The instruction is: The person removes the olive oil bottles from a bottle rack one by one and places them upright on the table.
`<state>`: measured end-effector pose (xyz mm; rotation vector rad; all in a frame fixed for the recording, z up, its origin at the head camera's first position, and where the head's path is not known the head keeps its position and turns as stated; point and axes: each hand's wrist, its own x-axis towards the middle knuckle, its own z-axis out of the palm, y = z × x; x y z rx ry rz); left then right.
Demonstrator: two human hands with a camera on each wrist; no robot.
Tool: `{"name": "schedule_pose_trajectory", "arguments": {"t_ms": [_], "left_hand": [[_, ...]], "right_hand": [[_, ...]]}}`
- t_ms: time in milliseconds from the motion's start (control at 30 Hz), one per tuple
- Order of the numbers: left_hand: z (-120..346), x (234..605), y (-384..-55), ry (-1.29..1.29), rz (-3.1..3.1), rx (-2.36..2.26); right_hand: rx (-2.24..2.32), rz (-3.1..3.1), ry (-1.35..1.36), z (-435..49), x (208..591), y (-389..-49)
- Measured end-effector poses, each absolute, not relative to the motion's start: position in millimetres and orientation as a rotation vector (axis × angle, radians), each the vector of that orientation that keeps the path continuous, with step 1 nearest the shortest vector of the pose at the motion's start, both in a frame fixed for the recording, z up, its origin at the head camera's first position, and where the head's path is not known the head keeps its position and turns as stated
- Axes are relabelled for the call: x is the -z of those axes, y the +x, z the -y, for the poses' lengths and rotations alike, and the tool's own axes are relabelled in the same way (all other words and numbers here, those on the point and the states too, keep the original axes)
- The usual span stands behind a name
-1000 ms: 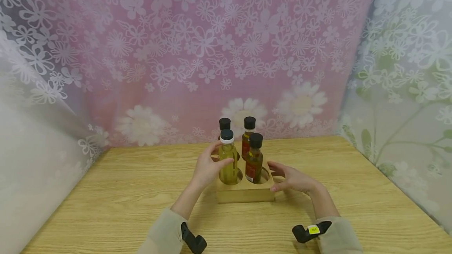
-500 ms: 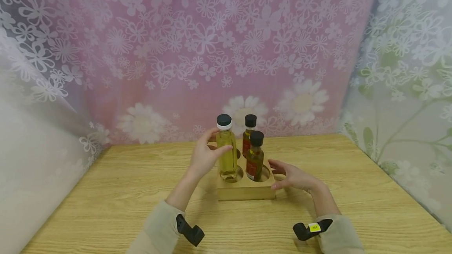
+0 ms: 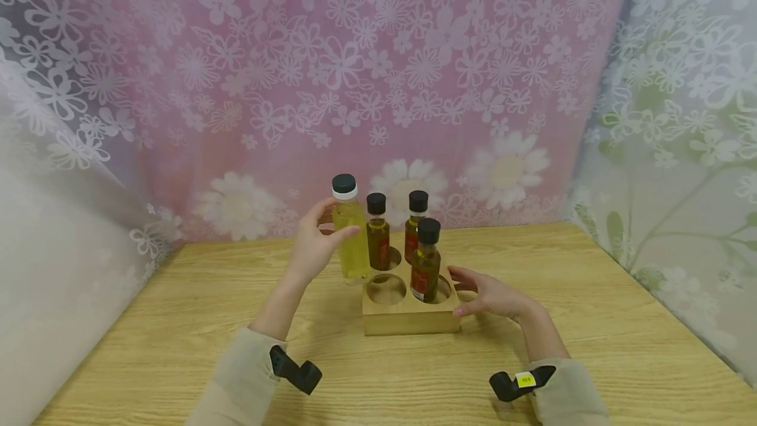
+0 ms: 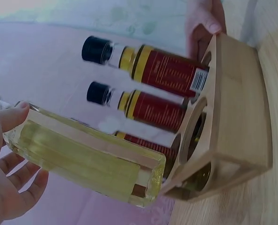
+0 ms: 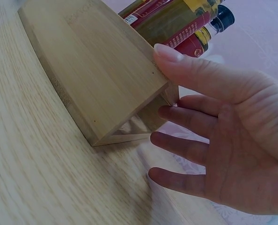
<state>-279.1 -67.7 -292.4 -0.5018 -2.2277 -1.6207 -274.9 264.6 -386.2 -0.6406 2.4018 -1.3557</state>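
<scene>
My left hand [image 3: 315, 244] grips a clear bottle [image 3: 351, 242] of pale yellow oil with a dark cap and white collar. The bottle hangs upright, left of a wooden bottle rack [image 3: 410, 323] and above the table. In the left wrist view, its glass base [image 4: 155, 183] is beside the rack's holes. The rack's front-left hole [image 3: 386, 291] holds nothing. Smaller dark-capped bottles with red labels stand in the other holes: front right [image 3: 424, 271], back left [image 3: 378, 242] and back right [image 3: 412, 240]. At the rack's right side, my right hand [image 5: 237, 136] touches the edge with the thumb, its fingers loosely extended.
Wood-grain tabletop [image 3: 177, 321] surrounds the rack. A pink flowered curtain [image 3: 296, 84] hangs behind the table, with pale flowered cloth [image 3: 686, 150] along the right side. Black wrist cameras are strapped to both sleeves.
My left hand has lifted the yellow oil bottle out of the rack's front-left hole and carried it up and left. My right hand has stayed beside the rack.
</scene>
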Motion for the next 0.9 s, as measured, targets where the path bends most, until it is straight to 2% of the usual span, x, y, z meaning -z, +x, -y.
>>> {"name": "schedule_pose_trajectory", "arguments": {"t_ms": [433,900], "left_hand": [[117,303,-299,-0.278,2.274,1.590],[156,322,-318,-0.182,2.356,1.495]], "right_hand": [[1.360,-2.394,-0.660,-264,386,-273],[1.365,-2.401,-0.630,-263,385,-272]]}}
